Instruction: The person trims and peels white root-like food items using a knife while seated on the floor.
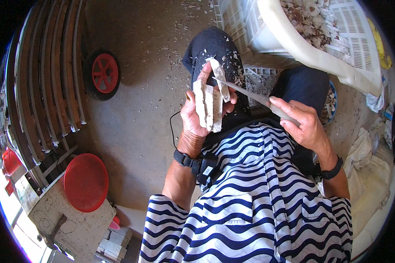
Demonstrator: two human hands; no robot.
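My left hand (pixel 192 115) cradles several whitish, rough strips (pixel 209 105) side by side above my lap. One more strip (pixel 220 79) lies at a slant across the fingers of that hand, partly over the others; the strips' material I cannot tell. My right hand (pixel 304 123) grips the pale handle of a narrow-bladed knife (pixel 250 93), whose tip points left and lies over the slanted strip. Whether the blade touches it is unclear. Small white flakes are scattered on my dark trouser leg (pixel 214 44).
A white plastic crate (pixel 352 29) of whitish and brown pieces stands at upper right, beside a thick cream rim (pixel 302 49). A blue-rimmed container (pixel 333 102) is near my knee. At left are a red-hubbed wheel (pixel 102 73), stacked slats (pixel 49 75), a red basin (pixel 86 182) and a hammer (pixel 51 235).
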